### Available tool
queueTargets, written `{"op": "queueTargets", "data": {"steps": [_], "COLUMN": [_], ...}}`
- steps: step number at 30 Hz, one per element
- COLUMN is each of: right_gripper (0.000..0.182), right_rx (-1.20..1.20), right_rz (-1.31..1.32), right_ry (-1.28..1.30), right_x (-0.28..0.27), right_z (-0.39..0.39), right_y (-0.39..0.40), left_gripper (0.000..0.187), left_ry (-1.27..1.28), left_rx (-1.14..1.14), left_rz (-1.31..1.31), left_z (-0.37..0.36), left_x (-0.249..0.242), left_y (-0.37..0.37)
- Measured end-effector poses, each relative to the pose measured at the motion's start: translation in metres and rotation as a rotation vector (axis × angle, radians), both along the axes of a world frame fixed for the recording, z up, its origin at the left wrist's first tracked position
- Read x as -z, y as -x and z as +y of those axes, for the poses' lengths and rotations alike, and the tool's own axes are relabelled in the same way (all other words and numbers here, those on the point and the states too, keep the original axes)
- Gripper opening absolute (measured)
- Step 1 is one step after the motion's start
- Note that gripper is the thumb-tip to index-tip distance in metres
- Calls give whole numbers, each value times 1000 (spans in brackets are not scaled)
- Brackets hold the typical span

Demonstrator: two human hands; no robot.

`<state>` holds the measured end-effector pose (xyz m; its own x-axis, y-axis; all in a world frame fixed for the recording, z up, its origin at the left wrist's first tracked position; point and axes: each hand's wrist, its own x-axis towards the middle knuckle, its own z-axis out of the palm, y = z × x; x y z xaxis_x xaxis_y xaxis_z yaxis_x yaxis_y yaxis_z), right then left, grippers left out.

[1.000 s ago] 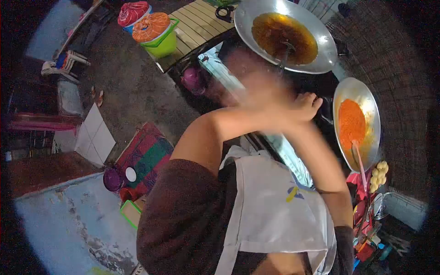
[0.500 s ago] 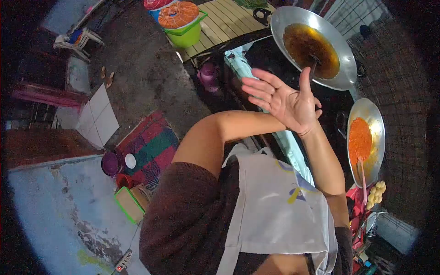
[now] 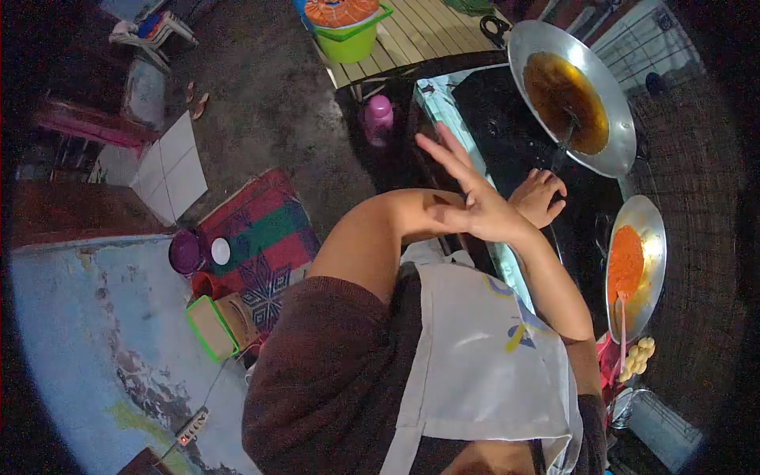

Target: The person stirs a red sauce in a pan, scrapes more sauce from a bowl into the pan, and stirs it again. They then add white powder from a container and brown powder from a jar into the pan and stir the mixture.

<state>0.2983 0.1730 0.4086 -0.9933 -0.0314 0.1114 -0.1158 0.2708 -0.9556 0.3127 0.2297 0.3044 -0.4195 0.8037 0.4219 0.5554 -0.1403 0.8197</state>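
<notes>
My arms cross in front of the apron (image 3: 491, 348). My right hand (image 3: 475, 202) is open with its fingers spread, and it holds nothing. Behind its wrist, my left hand (image 3: 540, 198) reaches out to the right, fingers apart and slightly bent, with nothing seen in it. Closest to the left hand is a large metal wok (image 3: 621, 142) of brown oil (image 3: 558, 87). A dark-handled utensil (image 3: 568, 131) dips into that oil. Lower right stands a second wok (image 3: 653, 269), with orange-red sauce (image 3: 627, 257) and a pink-handled spoon (image 3: 622, 309) in it.
A slatted table (image 3: 427, 39) at the top bears a green bucket (image 3: 348, 43). A pink bottle (image 3: 378, 115) stands on the floor beside the black stove top (image 3: 495, 119). Left are a patterned mat (image 3: 277, 214) and a blue wall (image 3: 63, 317). Pale round items (image 3: 638, 360) lie at right.
My right hand has turned from palm up to edge-on and shifted slightly left and down. My left hand has come out from behind it. The view has shifted a little.
</notes>
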Motion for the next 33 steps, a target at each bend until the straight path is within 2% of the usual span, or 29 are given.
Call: {"op": "queueTargets", "data": {"steps": [3,4,5,7,8,9,11,13,15,17,19,20,23,24,25,27,28,30,31,33], "right_gripper": [61,53,53,42,27,27,17,13,16,17,19,21,19,20,32,42,42,54,54,48], "right_rx": [-69,-68,-55,-51,76,118,296,628,924,1097,1285,1224,1275,1230,1285,1382,1393,1487,1491,1153], "right_rz": [57,46,47,-72,-83,-77,-110,-102,-191,-177,-504,-635,-778,-770,-785,-983,-991,-993,-995,-920], "right_ry": [-90,-54,-56,111,84,77,-284,-344,-424,-786,-747,-934,-978,-1069,-889,-1135,-1134,-1152,-1155,-1128], "right_x": [7,5,3,-4,-18,-31,-49,-53,-66,-61,-78,-69,-51,-33,-24,-12,2,27,17,0], "right_z": [15,18,20,25,24,29,43,57,74,99,96,103,100,106,110,112,119,139,143,156], "right_y": [3,-1,-5,-20,-32,-48,-86,-136,-197,-267,-317,-357,-408,-427,-437,-444,-453,-472,-463,-439], "left_gripper": [21,22,22,22,22,22,21,22,20,19,18,17,20,23,25,28,29,29,30,31], "left_ry": [48,20,-9,-8,-6,-14,-190,-310,157,140,128,208,398,402,415,379,402,407,409,416], "left_rx": [12,-2,-8,-2,-10,32,44,6,91,149,178,199,218,218,219,232,239,256,259,272], "left_rz": [-46,-57,-68,-73,-79,-75,-57,9,-381,-545,-640,-699,-802,-844,-846,-905,-925,-936,-951,-966], "left_z": [1,2,4,4,4,4,4,10,-4,8,5,2,4,6,11,21,24,29,31,37], "left_x": [6,10,14,18,18,18,20,28,5,49,49,41,14,7,2,4,1,-4,-6,-10], "left_y": [1,1,-1,-4,-5,-6,-6,-12,-21,-28,-32,-35,-41,-43,-45,-50,-51,-54,-56,-58]}}
